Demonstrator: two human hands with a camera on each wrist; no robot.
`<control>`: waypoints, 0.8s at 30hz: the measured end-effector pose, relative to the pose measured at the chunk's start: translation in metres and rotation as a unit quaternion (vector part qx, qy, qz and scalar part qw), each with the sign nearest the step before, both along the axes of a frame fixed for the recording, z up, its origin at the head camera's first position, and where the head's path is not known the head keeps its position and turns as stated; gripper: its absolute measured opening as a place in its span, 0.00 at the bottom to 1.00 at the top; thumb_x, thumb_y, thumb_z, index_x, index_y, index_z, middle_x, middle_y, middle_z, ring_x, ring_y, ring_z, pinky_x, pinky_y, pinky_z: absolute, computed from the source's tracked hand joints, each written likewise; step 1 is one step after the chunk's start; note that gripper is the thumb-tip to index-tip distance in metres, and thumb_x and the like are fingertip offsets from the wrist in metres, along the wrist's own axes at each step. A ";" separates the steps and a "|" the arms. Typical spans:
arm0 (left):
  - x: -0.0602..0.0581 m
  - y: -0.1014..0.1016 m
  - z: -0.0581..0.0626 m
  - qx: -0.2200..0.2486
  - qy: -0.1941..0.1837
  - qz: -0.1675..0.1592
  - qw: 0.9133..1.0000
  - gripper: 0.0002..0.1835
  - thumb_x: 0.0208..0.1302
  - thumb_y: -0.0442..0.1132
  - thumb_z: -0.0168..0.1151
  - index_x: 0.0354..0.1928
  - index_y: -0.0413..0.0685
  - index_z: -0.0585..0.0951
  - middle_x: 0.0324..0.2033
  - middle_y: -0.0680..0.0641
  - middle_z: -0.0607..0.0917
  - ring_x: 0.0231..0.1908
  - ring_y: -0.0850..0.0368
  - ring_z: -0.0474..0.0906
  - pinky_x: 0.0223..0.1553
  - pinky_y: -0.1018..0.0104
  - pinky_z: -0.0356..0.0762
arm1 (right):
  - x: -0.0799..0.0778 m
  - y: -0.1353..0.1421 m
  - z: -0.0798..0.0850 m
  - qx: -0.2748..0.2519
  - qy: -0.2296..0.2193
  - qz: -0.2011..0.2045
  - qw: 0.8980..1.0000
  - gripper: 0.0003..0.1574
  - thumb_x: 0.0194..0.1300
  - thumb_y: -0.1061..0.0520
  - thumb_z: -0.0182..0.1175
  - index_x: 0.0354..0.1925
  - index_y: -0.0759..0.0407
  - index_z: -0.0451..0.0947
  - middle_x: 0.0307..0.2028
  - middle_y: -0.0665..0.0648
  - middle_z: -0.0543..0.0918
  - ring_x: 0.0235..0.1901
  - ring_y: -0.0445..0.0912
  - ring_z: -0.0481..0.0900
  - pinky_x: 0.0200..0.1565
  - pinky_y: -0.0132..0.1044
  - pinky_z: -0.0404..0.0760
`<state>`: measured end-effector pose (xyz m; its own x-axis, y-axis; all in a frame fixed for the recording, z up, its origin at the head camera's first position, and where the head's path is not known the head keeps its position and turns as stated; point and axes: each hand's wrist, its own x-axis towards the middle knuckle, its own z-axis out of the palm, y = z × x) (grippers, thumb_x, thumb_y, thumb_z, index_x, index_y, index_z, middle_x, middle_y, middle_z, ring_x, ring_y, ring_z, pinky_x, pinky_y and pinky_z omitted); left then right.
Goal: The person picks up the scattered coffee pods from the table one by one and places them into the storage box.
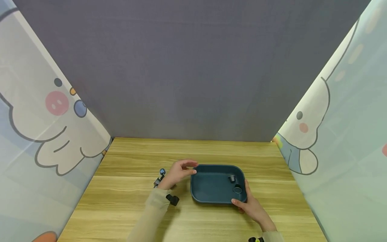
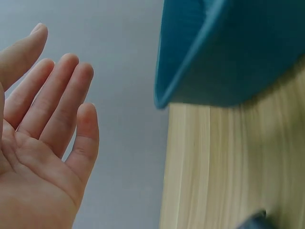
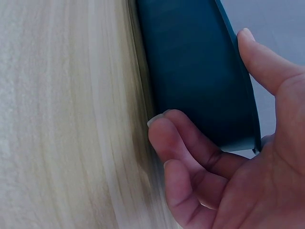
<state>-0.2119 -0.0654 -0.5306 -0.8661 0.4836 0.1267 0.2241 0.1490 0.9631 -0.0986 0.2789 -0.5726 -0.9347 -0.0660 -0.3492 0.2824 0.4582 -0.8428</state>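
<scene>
A dark teal rectangular tray (image 1: 211, 195) with rounded corners sits on the wooden table. Inside its right part lie two small dark cup-shaped pieces, one on its side (image 1: 231, 178) and one with a pale ring edge (image 1: 237, 190). My right hand (image 1: 252, 206) grips the tray's near right corner; in the right wrist view the thumb is on the rim and the fingers bend below the outer wall (image 3: 195, 71). My left hand (image 1: 180, 172) is by the far left corner, and in the left wrist view its palm is bare, fingers extended, apart from the tray (image 2: 219, 62).
Several small objects, one with a round blue top (image 1: 162, 171), lie on the table (image 1: 127, 188) left of my left hand, partly hidden by the wrist. A grey panel (image 1: 190, 84) stands at the back, with cartoon-printed sheets (image 1: 27, 84) on both sides.
</scene>
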 end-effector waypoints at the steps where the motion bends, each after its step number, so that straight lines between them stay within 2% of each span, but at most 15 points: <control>1: 0.001 -0.003 -0.001 -0.002 0.003 0.008 1.000 0.20 0.66 0.36 0.68 0.60 0.45 0.81 0.54 0.44 0.84 0.56 0.42 0.79 0.51 0.61 0.78 | 0.000 0.000 0.000 -0.002 0.000 -0.001 1.000 0.71 0.65 0.47 0.68 0.79 0.46 0.22 0.33 0.61 0.81 0.27 0.51 0.80 0.32 0.40 0.77; 4: 0.005 -0.012 -0.003 -0.005 0.003 0.027 1.000 0.19 0.65 0.35 0.68 0.58 0.49 0.83 0.53 0.47 0.84 0.54 0.45 0.80 0.52 0.59 0.78 | 0.000 -0.001 0.001 -0.002 0.000 -0.005 1.000 0.71 0.65 0.47 0.68 0.79 0.47 0.22 0.35 0.61 0.81 0.26 0.51 0.79 0.31 0.40 0.77; 8: 0.012 -0.026 -0.006 -0.014 0.001 0.055 0.998 0.19 0.64 0.37 0.69 0.57 0.50 0.83 0.52 0.47 0.85 0.54 0.43 0.79 0.52 0.56 0.78 | 0.000 -0.001 0.000 0.004 0.001 -0.005 1.000 0.71 0.65 0.46 0.68 0.79 0.46 0.22 0.30 0.61 0.81 0.25 0.51 0.79 0.30 0.39 0.76; 12: 0.022 -0.042 -0.011 -0.021 -0.001 0.079 0.997 0.20 0.65 0.38 0.69 0.58 0.48 0.82 0.53 0.45 0.85 0.55 0.38 0.78 0.51 0.60 0.78 | 0.000 -0.001 0.000 0.008 0.002 -0.002 1.000 0.71 0.65 0.45 0.68 0.79 0.47 0.22 0.24 0.60 0.78 0.25 0.50 0.78 0.30 0.38 0.75; 15: 0.029 -0.056 -0.013 -0.025 -0.014 0.097 0.995 0.19 0.65 0.36 0.68 0.58 0.48 0.82 0.53 0.45 0.84 0.54 0.41 0.79 0.48 0.63 0.79 | -0.001 -0.001 0.000 0.005 0.002 0.000 1.000 0.71 0.65 0.45 0.68 0.79 0.47 0.22 0.22 0.59 0.77 0.24 0.51 0.78 0.30 0.38 0.74; 18: 0.036 -0.069 -0.017 -0.025 -0.028 0.111 0.993 0.19 0.65 0.36 0.68 0.58 0.47 0.82 0.54 0.44 0.84 0.52 0.42 0.80 0.47 0.64 0.80 | 0.000 0.000 0.000 0.005 0.001 0.001 1.000 0.71 0.65 0.45 0.68 0.79 0.46 0.22 0.25 0.59 0.78 0.25 0.51 0.78 0.30 0.38 0.75; 21: 0.042 -0.082 -0.022 -0.014 -0.043 0.129 0.991 0.20 0.64 0.35 0.69 0.58 0.43 0.82 0.53 0.43 0.84 0.53 0.39 0.79 0.46 0.65 0.81 | 0.000 0.000 0.000 0.009 0.004 -0.001 1.000 0.71 0.65 0.45 0.68 0.79 0.46 0.22 0.29 0.60 0.79 0.25 0.51 0.79 0.30 0.39 0.76; 24: 0.048 -0.092 -0.027 -0.016 -0.044 0.149 0.988 0.20 0.64 0.34 0.69 0.57 0.40 0.82 0.52 0.43 0.85 0.54 0.40 0.79 0.48 0.67 0.79 | 0.000 0.001 0.000 0.008 0.002 -0.001 1.000 0.71 0.65 0.45 0.68 0.79 0.46 0.22 0.28 0.60 0.79 0.25 0.51 0.78 0.30 0.39 0.75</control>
